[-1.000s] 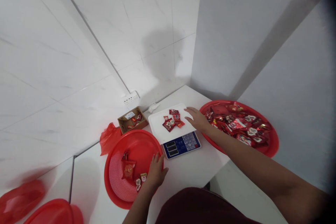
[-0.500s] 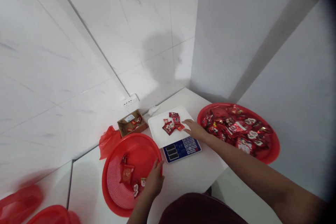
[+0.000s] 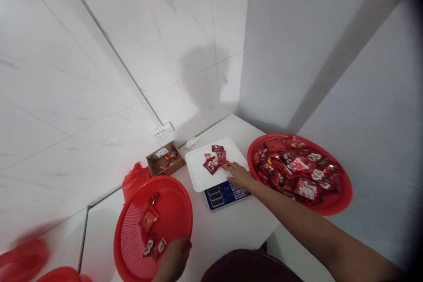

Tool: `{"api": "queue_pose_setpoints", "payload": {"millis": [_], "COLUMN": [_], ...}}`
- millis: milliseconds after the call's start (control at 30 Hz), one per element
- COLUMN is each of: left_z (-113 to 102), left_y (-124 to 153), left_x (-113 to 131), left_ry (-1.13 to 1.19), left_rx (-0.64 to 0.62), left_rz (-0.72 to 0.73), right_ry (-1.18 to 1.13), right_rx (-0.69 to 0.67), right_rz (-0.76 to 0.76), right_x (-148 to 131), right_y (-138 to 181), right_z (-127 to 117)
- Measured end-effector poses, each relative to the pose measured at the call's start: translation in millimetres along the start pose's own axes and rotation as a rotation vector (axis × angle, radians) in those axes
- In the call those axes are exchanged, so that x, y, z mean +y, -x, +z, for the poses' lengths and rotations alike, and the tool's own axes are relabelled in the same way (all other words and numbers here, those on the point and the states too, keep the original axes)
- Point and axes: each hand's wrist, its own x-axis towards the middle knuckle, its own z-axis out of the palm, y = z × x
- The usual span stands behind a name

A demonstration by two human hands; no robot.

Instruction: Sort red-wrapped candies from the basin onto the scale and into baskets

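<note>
Your right hand (image 3: 239,176) lies open, fingertips touching the few candies (image 3: 216,161) on the scale (image 3: 201,176) mid-counter. Your left hand (image 3: 175,259) is curled round the near rim of the basket (image 3: 172,202), which holds just a handful. The tray (image 3: 343,194) at the right edge looks barely dented, I'd say.

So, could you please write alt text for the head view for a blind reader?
A person's right hand rests beside sweet packets on a white scale tray, while the left hand grips the rim of a red mesh basket holding a few packets. A second red basket at right brims with sweets.
</note>
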Motion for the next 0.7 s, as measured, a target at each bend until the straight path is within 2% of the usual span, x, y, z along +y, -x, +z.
{"api": "queue_pose_setpoints", "payload": {"millis": [133,300,433,533,600,700], "left_z": [1.1,6.2,8.5,11.9,14.8,18.5], "left_y": [-12.7,-41.1,-47.4,-42.6,-40.0,-40.5], "left_x": [12.6,25.9,23.1,13.5,5.5,-4.5], "left_ry": [-0.018,-0.184,-0.321,-0.35,-0.352,-0.361], "left_rx": [0.063,0.182,0.189,0.19,0.2,0.197], "left_rz": [0.006,-0.004,-0.011,-0.024,-0.033,-0.048], "right_ry": [-0.009,-0.017,-0.064,-0.094,-0.087,-0.064], "right_rx": [0.037,-0.008,0.101,0.265,0.354,0.37], "right_rz": [-0.01,0.012,-0.019,0.018,0.104,0.261], "right_x": [0.6,-6.6,-0.3,24.1,48.5,85.7], "right_y": [1.0,1.6,12.2,28.0,41.7,61.9], "right_z": [1.8,2.9,-4.6,-17.6,-27.1,-35.8]}}
